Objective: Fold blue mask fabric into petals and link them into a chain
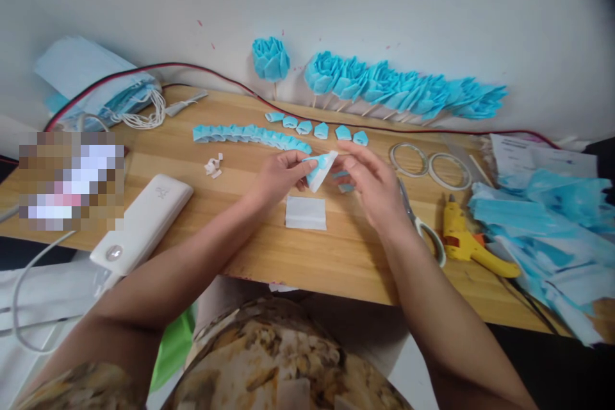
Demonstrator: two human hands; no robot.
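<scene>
My left hand (280, 174) and my right hand (372, 182) meet above the wooden table (307, 250), both pinching a small folded blue-and-white piece (321, 168) between thumb and fingers. Just under it lies a white rectangular piece (305, 213). Beyond my hands a row of joined blue folded petals (250, 134) stretches left, with several single blue petals (319, 128) beside it. Tiny blue scraps (344, 187) lie under my right fingers.
Blue flowers on sticks (384, 86) lean on the wall. Scissors (423, 227), a yellow glue gun (468, 243) and two tape rings (430, 163) lie to the right, by a heap of cut blue masks (542, 224). On the left sit a white power bank (144, 221) and stacked masks (96, 86).
</scene>
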